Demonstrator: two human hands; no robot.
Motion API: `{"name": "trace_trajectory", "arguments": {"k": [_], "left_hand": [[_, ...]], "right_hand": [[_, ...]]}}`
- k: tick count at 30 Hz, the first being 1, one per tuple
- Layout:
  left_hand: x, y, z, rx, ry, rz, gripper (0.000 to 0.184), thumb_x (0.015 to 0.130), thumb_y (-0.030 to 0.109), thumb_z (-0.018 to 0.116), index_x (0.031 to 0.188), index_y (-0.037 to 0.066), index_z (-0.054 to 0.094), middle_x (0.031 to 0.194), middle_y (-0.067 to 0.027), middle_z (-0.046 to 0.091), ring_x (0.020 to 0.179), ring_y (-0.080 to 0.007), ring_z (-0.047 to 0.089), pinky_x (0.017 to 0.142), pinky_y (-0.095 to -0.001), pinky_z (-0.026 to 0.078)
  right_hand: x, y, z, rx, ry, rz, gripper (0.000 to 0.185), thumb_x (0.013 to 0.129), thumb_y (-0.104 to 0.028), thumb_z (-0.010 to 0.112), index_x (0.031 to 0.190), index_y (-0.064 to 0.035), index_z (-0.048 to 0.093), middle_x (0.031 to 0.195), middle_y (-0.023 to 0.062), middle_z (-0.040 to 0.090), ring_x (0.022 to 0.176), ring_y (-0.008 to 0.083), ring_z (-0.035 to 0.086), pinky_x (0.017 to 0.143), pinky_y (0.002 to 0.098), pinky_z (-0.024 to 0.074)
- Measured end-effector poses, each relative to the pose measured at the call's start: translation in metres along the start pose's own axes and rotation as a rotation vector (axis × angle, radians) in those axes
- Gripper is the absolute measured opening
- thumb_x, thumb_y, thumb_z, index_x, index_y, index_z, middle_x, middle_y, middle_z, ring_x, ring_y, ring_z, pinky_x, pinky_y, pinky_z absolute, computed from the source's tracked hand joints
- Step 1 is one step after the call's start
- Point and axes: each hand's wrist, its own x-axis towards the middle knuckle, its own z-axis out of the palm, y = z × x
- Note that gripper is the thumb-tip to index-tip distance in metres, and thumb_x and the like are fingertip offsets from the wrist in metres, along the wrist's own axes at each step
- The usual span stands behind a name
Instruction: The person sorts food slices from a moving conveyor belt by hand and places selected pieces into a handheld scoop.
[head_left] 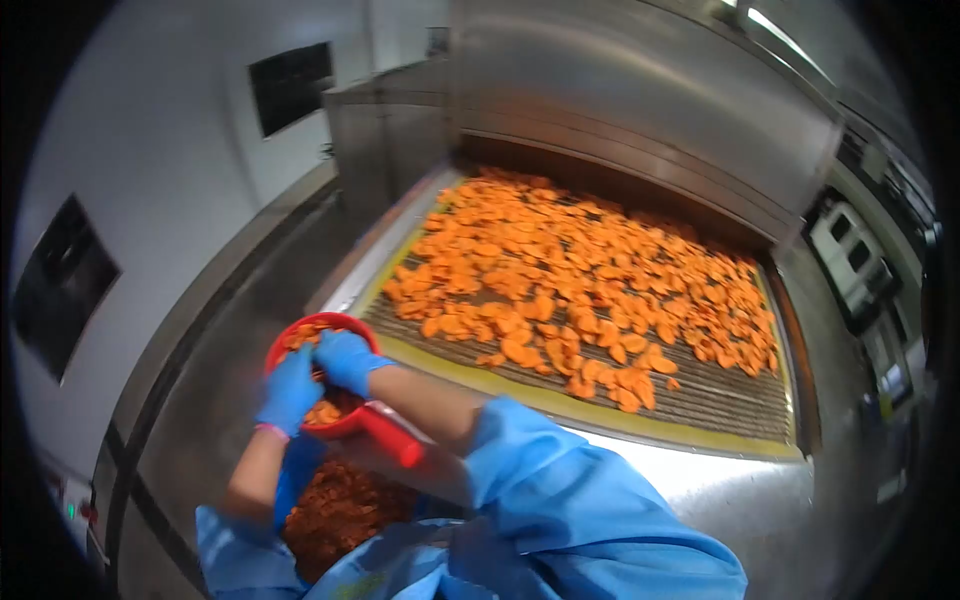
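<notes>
A red handled scoop, round like a bowl, holds thin orange slices that look like carrot. Both of my blue-gloved hands reach inside it. My left hand comes over the near left side, its fingers curled in among the slices. From the right, my right hand meets it, fingertips bent down into the slices and partly hidden. The scoop's red handle points toward my body, below my right forearm. Under the scoop, a blue container holds a darker reddish-orange mass.
A wide ridged conveyor belt with yellow edges carries many orange slices in front of me. A steel housing rises behind it. Smooth metal borders its near edge. White wall panels stand left; equipment stands right.
</notes>
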Motion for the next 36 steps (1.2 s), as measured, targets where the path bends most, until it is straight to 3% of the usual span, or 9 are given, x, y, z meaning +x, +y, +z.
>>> {"name": "trace_trajectory", "arguments": {"k": [3, 5, 15, 22, 25, 29, 31, 34, 36], "left_hand": [[-0.01, 0.005, -0.018, -0.166, 0.074, 0.075, 0.044, 0.073, 0.01, 0.063, 0.116, 0.007, 0.057, 0.108, -0.0239, 0.06, 0.1, -0.0405, 0.058, 0.087, -0.0458, 0.048], [-0.011, 0.006, -0.03, -0.2, 0.094, 0.056, 0.044, 0.074, 0.011, 0.063, 0.117, 0.009, 0.057, 0.116, -0.0236, 0.056, 0.104, -0.0402, 0.057, 0.088, -0.0451, 0.048], [0.006, 0.02, -0.079, -0.302, 0.207, 0.059, 0.036, 0.072, 0.009, 0.066, 0.107, 0.003, 0.065, 0.104, -0.0177, 0.056, 0.093, -0.0361, 0.061, 0.082, -0.0398, 0.051], [0.046, 0.077, -0.104, -0.227, 0.147, 0.168, 0.03, 0.071, 0.011, 0.067, 0.101, 0.005, 0.067, 0.101, -0.0191, 0.057, 0.094, -0.0367, 0.059, 0.084, -0.041, 0.049], [0.076, 0.139, -0.103, -0.201, 0.153, 0.292, 0.028, 0.071, 0.011, 0.067, 0.098, 0.004, 0.068, 0.097, -0.0203, 0.058, 0.093, -0.0366, 0.06, 0.083, -0.0404, 0.049], [0.101, 0.265, -0.084, -0.296, 0.149, 0.536, 0.027, 0.072, 0.013, 0.067, 0.097, 0.003, 0.068, 0.104, -0.0221, 0.059, 0.095, -0.0376, 0.059, 0.084, -0.0419, 0.048], [0.09, 0.339, -0.07, -0.329, 0.201, 0.607, 0.025, 0.075, 0.011, 0.065, 0.099, 0.001, 0.067, 0.102, -0.0216, 0.062, 0.096, -0.0344, 0.061, 0.083, -0.0403, 0.049], [0.082, 0.442, -0.042, -0.527, -0.105, 0.599, 0.028, 0.08, 0.013, 0.061, 0.106, 0.004, 0.065, 0.108, -0.021, 0.059, 0.098, -0.0345, 0.061, 0.084, -0.0412, 0.05], [0.049, 0.492, -0.039, -1.025, -0.546, 0.406, 0.028, 0.084, 0.011, 0.056, 0.11, 0.005, 0.063, 0.106, -0.0181, 0.061, 0.097, -0.0272, 0.062, 0.084, -0.0383, 0.051]], "right_hand": [[-0.011, 0.0, -0.022, 0.13, 0.079, -0.049, 0.024, 0.078, -0.021, 0.062, 0.1, -0.0132, 0.068, 0.095, 0.0212, 0.062, 0.081, 0.0369, 0.065, 0.072, 0.0447, 0.0533], [-0.009, -0.003, -0.034, 0.182, 0.001, 0.041, 0.036, 0.074, -0.022, 0.067, 0.11, -0.0182, 0.066, 0.109, 0.0221, 0.058, 0.094, 0.0375, 0.062, 0.078, 0.0455, 0.0527], [-0.005, -0.007, -0.106, 0.462, -0.01, 0.206, 0.039, 0.073, -0.021, 0.072, 0.11, -0.0089, 0.064, 0.102, 0.0216, 0.062, 0.092, 0.0377, 0.062, 0.081, 0.041, 0.0509], [-0.036, 0.025, -0.146, 0.734, 0.092, 0.334, 0.043, 0.076, -0.017, 0.069, 0.114, 0.0003, 0.06, 0.085, 0.0137, 0.067, 0.074, 0.0182, 0.064, 0.067, 0.0318, 0.0507], [-0.074, 0.064, -0.183, 0.853, 0.123, 0.446, 0.039, 0.077, -0.016, 0.068, 0.112, -0.0002, 0.06, 0.082, 0.0088, 0.067, 0.069, 0.0125, 0.061, 0.061, 0.0279, 0.0493], [-0.17, 0.128, -0.242, 0.864, 0.275, 0.514, 0.034, 0.081, -0.017, 0.068, 0.11, -0.0028, 0.061, 0.086, 0.0054, 0.067, 0.077, 0.0097, 0.061, 0.068, 0.0259, 0.0497], [-0.229, 0.153, -0.274, 0.828, 0.391, 0.662, 0.036, 0.08, -0.016, 0.07, 0.112, -0.0026, 0.06, 0.083, 0.0056, 0.066, 0.068, 0.0091, 0.059, 0.06, 0.0245, 0.0486], [-0.324, 0.188, -0.312, 0.742, 0.44, 0.839, 0.039, 0.078, -0.013, 0.069, 0.113, 0.0003, 0.059, 0.086, 0.0098, 0.066, 0.072, 0.0137, 0.061, 0.062, 0.0272, 0.0494], [-0.383, 0.207, -0.322, 0.706, 0.488, 0.89, 0.038, 0.078, -0.013, 0.068, 0.113, -0.0001, 0.059, 0.086, 0.0096, 0.066, 0.072, 0.0141, 0.061, 0.062, 0.0272, 0.0494]]}}
